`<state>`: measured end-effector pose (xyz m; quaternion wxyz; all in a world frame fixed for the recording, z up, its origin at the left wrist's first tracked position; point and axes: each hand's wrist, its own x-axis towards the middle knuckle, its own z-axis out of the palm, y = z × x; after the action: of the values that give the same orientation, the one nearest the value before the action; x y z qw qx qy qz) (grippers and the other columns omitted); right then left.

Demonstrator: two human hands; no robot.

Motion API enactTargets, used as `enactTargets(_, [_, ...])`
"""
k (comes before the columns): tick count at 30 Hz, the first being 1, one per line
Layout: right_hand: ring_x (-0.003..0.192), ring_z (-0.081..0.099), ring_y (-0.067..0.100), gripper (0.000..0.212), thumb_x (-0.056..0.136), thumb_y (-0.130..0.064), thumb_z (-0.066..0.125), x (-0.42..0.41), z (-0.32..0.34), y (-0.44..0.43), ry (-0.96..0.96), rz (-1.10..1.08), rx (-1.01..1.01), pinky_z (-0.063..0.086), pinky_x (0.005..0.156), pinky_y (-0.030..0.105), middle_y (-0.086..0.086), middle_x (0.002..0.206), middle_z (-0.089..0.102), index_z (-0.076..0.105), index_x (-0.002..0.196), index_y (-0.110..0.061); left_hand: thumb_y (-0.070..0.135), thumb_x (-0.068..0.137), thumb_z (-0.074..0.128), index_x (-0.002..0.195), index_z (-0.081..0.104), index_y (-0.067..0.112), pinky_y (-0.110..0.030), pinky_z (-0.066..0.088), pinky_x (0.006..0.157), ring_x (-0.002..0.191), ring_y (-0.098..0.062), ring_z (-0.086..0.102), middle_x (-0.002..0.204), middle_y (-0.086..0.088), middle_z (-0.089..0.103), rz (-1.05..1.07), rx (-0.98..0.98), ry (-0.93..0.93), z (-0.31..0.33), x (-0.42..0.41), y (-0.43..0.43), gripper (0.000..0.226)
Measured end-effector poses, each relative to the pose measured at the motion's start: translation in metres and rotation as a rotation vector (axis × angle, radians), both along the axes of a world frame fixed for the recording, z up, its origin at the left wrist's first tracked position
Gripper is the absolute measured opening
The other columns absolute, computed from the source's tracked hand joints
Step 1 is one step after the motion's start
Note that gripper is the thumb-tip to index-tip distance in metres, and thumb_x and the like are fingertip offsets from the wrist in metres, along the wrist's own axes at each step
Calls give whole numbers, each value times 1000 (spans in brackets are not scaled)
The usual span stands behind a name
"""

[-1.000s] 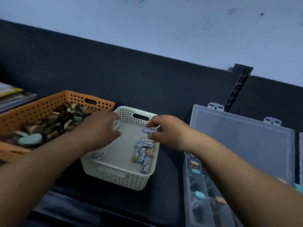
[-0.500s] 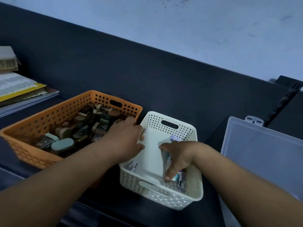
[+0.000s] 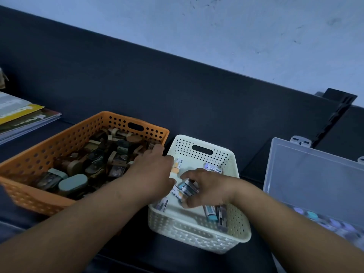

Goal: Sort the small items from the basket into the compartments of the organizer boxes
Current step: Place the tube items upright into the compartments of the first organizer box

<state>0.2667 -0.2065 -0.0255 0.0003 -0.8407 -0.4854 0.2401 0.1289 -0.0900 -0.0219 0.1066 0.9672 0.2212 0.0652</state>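
I count two baskets, one clear organizer box and two hands. The white basket (image 3: pixel 199 232) sits under both hands, and I can see about six small wrapped items in it, though the hands hide some, so I cannot count them all. My right hand (image 3: pixel 208 190) is curled over the middle of the basket floor, and its fingers pinch a small dark striped packet (image 3: pixel 188 188). My left hand (image 3: pixel 155 174) lies on the left rim of the white basket with its fingers bent; an orange and white piece (image 3: pixel 175 168) shows at its fingertips, but I cannot tell if it holds that piece. Left of the left hand is the orange basket (image 3: pixel 65 140), full of brown and grey-green bits, and it touches the white basket. Far left of that lies a stack of books (image 3: pixel 21 119). Right of the right hand is the organizer box (image 3: pixel 315 178) with its clear lid up, and little round blue and purple things sit in it by my right arm. The small items are short bars with paper labels; two lie just under my right wrist, one with a blue end (image 3: pixel 211 213).
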Motion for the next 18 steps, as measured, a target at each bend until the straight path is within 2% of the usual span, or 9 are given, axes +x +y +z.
enactTargets(2, [122,47,20,79,79,-68,59,-6,0,3,-49,-51,-38,41,100,34,-4,138,38,32,145,-33,42,89,55,130,48,19,-40,37,100,124,-29,37,139,-6,29,0,-4,-4,0,0,0,47])
enactTargets(5, [108,52,23,65,82,-67,55,-14,-7,8,-154,-83,-35,46,89,36,1,123,43,45,132,-28,41,90,55,129,48,19,-38,36,98,123,-28,38,139,-6,29,-1,-15,-14,0,-1,0,46])
enactTargets(7, [100,54,21,52,82,-59,62,-16,-9,11,-144,-84,23,48,83,34,-1,113,48,49,120,-27,40,90,55,130,48,19,-37,36,97,123,-27,38,139,-5,29,1,-25,-16,1,-2,-1,45])
enactTargets(9, [87,55,18,36,81,-41,69,-16,-9,12,-69,-65,89,45,72,29,-4,97,52,48,106,-26,40,91,55,130,48,19,-36,36,97,123,-27,38,140,-6,28,1,-31,-19,0,-2,-1,46])
enactTargets(12, [69,48,12,29,79,-19,69,-16,-12,14,38,-41,159,39,59,25,-10,78,50,47,95,-25,40,91,55,131,47,18,-36,36,96,123,-26,39,140,-5,29,-1,-23,-21,0,-2,0,46])
enactTargets(18, [73,54,11,32,79,-11,74,-8,-8,7,280,-139,221,47,67,29,-4,85,57,53,100,-21,42,90,55,131,47,20,-37,35,100,124,-26,38,139,-4,30,1,-1,-28,-2,-1,2,47])
